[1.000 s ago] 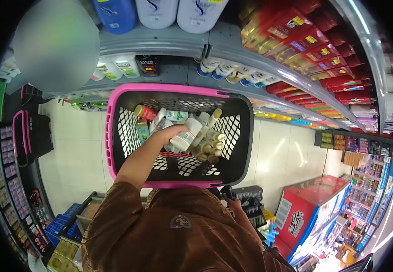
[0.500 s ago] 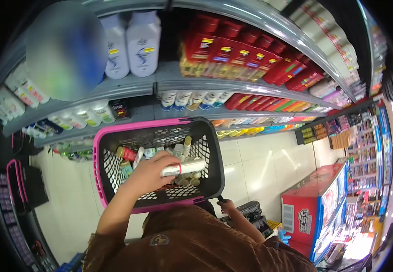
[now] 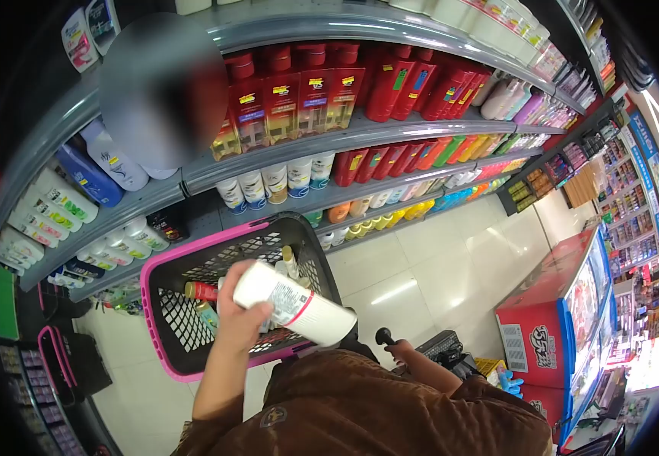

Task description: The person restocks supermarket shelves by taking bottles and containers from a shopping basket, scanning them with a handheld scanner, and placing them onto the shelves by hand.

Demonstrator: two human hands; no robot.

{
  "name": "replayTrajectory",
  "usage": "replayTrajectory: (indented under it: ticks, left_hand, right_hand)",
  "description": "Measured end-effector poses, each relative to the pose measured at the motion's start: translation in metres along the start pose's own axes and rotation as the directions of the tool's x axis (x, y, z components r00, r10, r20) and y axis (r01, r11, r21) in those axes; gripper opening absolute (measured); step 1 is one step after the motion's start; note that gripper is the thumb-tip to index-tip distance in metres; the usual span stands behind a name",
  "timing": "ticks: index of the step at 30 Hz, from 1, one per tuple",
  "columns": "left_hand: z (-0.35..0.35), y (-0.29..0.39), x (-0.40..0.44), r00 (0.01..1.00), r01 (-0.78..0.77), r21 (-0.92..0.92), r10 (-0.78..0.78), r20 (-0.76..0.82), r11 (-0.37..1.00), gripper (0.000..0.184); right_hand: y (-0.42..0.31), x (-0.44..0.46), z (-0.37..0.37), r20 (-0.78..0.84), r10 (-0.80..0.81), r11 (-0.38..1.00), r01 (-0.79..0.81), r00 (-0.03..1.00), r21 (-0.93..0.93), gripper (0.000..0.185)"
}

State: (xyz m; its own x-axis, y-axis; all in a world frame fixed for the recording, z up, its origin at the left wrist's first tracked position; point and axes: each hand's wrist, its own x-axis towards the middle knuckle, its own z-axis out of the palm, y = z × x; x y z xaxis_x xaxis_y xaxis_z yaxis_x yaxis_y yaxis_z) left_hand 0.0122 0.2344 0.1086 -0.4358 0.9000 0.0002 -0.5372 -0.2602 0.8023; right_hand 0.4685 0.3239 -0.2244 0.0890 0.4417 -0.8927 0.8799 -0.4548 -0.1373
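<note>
- Here's the left hand (image 3: 239, 315), out over the basket (image 3: 168, 365), with a white bottle (image 3: 299, 304) in its grip!
- Thumb across the printed side, fingers bent round the upper end: a firm pinch on the bottle, though some fingertips are hidden behind it.
- And the bottle sits tilted above the basket's near right corner, lower end poking past the rim.
- Good handling here: with the hold so close to one end, a steady wrist matters, because the free end could swing down and knock the rim.
- Spread the fingers wide on that curve and press lightly; a smooth wall like this may well slide.
- Over to the right hand (image 3: 403, 352), fingers curled round a black handle (image 3: 384, 336) with a rounded end, just off the basket's near right corner.
- Now the materials: the bottle is a plain cylinder, seemingly hard plastic, glossy white with a red band and fine print.
- The basket is black open mesh, apparently moulded plastic, under a smooth pink rim.
- Inside, a red can (image 3: 203, 291) lies by the left edge, and a slim gold-capped bottle (image 3: 290, 262) leans near the right edge.
</note>
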Motion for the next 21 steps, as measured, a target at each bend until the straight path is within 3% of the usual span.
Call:
replayTrajectory:
  ticks: [1,3,5,6,7,9,10,13,15,17,18,20,21]
  left_hand:
    - [0.007,-0.017,0.003,0.997,0.062,-0.030,-0.063,-0.042,0.998,0.059]
    - [0.018,-0.048,0.006,0.887,0.408,-0.427,-0.462,-0.025,0.807,0.058]
    - [0.031,-0.079,0.009,0.800,0.563,-0.724,-0.483,0.356,0.398,0.060]
    - [0.047,-0.075,0.002,0.728,0.632,-0.705,-0.559,0.397,0.323,0.062]
    - [0.055,-0.077,-0.003,0.686,0.702,-0.670,-0.484,0.543,0.242,0.065]
    - [0.056,-0.086,-0.006,0.710,0.691,-0.627,-0.504,0.492,0.360,0.069]
    - [0.059,-0.081,-0.004,0.744,0.668,-0.545,-0.467,0.477,0.507,0.072]
    - [0.057,-0.058,-0.003,0.815,0.578,-0.621,-0.349,0.462,0.530,0.074]
    - [0.055,-0.039,-0.008,0.870,0.493,-0.689,-0.282,0.405,0.530,0.075]
    - [0.047,-0.032,-0.019,0.857,0.497,-0.722,-0.145,0.494,0.482,0.076]
    - [0.039,-0.030,-0.025,0.859,0.497,-0.701,-0.178,0.480,0.511,0.074]
    - [0.023,-0.027,-0.030,0.863,0.488,-0.681,-0.187,0.469,0.545,0.073]
    - [0.015,-0.024,-0.032,0.859,0.492,-0.644,-0.205,0.469,0.586,0.072]
  right_hand:
    - [-0.002,0.002,-0.010,-0.009,-0.003,1.000,0.003,1.000,0.008,0.043]
    - [-0.007,0.006,-0.033,0.030,-0.020,1.000,0.021,0.999,-0.021,0.040]
    - [-0.008,0.010,-0.051,0.014,-0.022,1.000,0.022,1.000,-0.018,0.039]
    - [-0.006,0.016,-0.058,0.014,-0.023,0.999,0.022,1.000,0.029,0.036]
    - [-0.008,0.026,-0.067,0.018,-0.028,1.000,0.028,0.999,-0.008,0.036]
    - [-0.012,0.040,-0.075,0.049,0.002,0.956,-0.016,0.999,0.292,0.032]
    - [-0.025,0.038,-0.082,-0.011,-0.047,0.941,0.048,0.999,0.334,0.030]
    - [-0.082,-0.014,-0.100,-0.116,-0.269,0.727,0.281,0.956,0.627,0.028]
    - [-0.130,-0.066,-0.102,-0.281,-0.400,0.552,0.474,0.872,0.686,0.021]
    - [-0.165,-0.106,-0.099,-0.416,-0.572,0.340,0.666,0.707,0.664,0.018]
    - [-0.189,-0.140,-0.096,-0.410,-0.580,0.349,0.669,0.704,0.656,0.018]
    - [-0.226,-0.215,-0.084,-0.553,-0.697,0.096,0.824,0.456,0.559,0.030]
    - [-0.235,-0.237,-0.080,-0.553,-0.693,0.104,0.823,0.463,0.558,0.030]
